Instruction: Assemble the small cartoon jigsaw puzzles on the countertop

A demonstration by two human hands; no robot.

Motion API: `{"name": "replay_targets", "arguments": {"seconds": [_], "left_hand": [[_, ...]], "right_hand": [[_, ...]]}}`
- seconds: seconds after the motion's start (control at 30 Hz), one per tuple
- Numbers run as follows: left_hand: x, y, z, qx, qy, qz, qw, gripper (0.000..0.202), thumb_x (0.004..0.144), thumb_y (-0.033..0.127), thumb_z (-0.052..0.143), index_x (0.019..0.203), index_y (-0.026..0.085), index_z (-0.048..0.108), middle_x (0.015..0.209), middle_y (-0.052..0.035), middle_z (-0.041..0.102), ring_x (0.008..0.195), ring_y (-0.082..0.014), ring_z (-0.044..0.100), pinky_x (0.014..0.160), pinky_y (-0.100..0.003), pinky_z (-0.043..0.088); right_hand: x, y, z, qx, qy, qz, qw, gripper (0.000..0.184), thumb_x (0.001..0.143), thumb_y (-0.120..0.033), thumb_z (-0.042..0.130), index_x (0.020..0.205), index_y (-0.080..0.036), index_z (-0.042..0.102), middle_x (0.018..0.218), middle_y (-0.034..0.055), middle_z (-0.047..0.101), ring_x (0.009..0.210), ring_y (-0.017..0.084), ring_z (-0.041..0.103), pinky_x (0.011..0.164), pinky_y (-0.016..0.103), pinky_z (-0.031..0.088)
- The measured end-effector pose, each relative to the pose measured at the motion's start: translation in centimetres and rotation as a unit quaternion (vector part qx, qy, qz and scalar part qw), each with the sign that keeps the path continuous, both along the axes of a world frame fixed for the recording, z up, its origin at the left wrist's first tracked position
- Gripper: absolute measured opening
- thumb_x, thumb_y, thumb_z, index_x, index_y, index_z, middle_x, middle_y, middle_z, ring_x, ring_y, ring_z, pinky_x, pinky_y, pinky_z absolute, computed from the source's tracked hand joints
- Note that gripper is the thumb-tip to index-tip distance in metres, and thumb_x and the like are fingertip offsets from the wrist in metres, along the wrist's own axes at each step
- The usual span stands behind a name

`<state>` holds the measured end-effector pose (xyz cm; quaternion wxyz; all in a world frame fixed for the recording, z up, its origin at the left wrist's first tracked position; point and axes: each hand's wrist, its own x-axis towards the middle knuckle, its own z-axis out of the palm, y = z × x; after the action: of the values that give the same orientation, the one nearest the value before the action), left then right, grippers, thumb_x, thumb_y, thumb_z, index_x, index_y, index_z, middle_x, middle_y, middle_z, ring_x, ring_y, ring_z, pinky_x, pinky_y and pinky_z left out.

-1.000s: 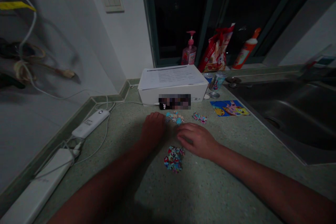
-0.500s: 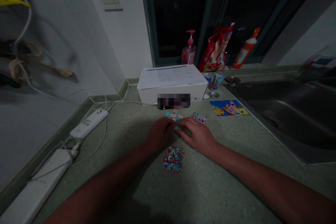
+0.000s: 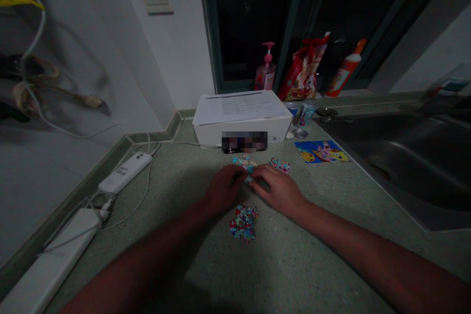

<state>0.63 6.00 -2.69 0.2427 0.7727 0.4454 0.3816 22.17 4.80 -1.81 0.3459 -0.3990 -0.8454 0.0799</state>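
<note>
My left hand (image 3: 225, 189) and my right hand (image 3: 277, 190) sit side by side on the speckled green countertop (image 3: 206, 260), fingers curled inward. Their fingertips nearly meet at a small cluster of jigsaw pieces (image 3: 246, 164), partly hidden beneath them, so I cannot tell if either hand grips a piece. Just right of my right fingers lies a second small cluster of pieces (image 3: 279, 165). A larger heap of multicoloured pieces (image 3: 244, 223) lies nearer me, below and between my wrists. A colourful cartoon picture card (image 3: 321, 151) lies further right.
A white box (image 3: 241, 132) topped with printed paper stands behind the pieces. A steel sink (image 3: 401, 162) lies to the right, and a white power strip (image 3: 55, 260) with cables lies to the left. A pump bottle (image 3: 266, 72), red bag (image 3: 302, 71) and drink can (image 3: 304, 113) stand at the back.
Since one second ago, my left hand has moved right and my right hand slightly forward, bringing them together over the small cluster. Little has moved in the last half second.
</note>
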Motion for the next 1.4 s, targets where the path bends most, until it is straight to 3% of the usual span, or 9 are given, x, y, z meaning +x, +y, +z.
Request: {"name": "replay_targets", "arguments": {"seconds": [0.23,0.63,1.17,1.4], "left_hand": [[-0.09,0.01,-0.12,0.029,-0.036,0.000,0.999,0.018,0.102,0.029,0.053,0.109,0.020,0.067,0.104,-0.0073,0.076,0.095,-0.0214,0.071,0.090,-0.038,0.058],[-0.01,-0.04,0.42,0.024,-0.014,-0.008,1.000,0.015,0.092,0.022,0.063,0.106,0.019,0.069,0.097,-0.0048,0.074,0.086,-0.0196,0.070,0.084,-0.036,0.059],[-0.11,0.11,-0.08,0.043,-0.010,0.002,0.999,0.014,0.092,0.020,0.065,0.106,0.020,0.068,0.099,-0.0043,0.074,0.085,-0.0181,0.070,0.084,-0.036,0.059],[-0.13,0.09,0.08,0.052,-0.012,-0.009,0.999,0.012,0.093,0.022,0.065,0.105,0.020,0.067,0.098,-0.0045,0.074,0.085,-0.0186,0.070,0.084,-0.036,0.059]], "right_hand": [[0.08,-0.03,0.41,0.003,0.013,-0.025,1.000,0.011,0.100,-0.030,0.061,0.104,-0.023,0.067,0.106,0.0087,0.075,0.098,0.025,0.074,0.083,0.041,0.060],[0.32,0.00,0.69,0.007,0.008,-0.035,0.999,0.009,0.098,-0.028,0.063,0.104,-0.024,0.068,0.105,0.0082,0.076,0.098,0.025,0.074,0.083,0.040,0.060],[0.45,0.20,0.55,-0.004,0.020,-0.030,0.999,0.024,0.100,-0.034,0.061,0.119,-0.023,0.069,0.114,0.0106,0.075,0.106,0.028,0.073,0.088,0.045,0.062],[0.50,0.05,1.00,0.015,0.010,-0.015,1.000,0.025,0.099,-0.029,0.061,0.123,-0.024,0.069,0.117,0.0112,0.074,0.110,0.028,0.072,0.092,0.047,0.062]]}}
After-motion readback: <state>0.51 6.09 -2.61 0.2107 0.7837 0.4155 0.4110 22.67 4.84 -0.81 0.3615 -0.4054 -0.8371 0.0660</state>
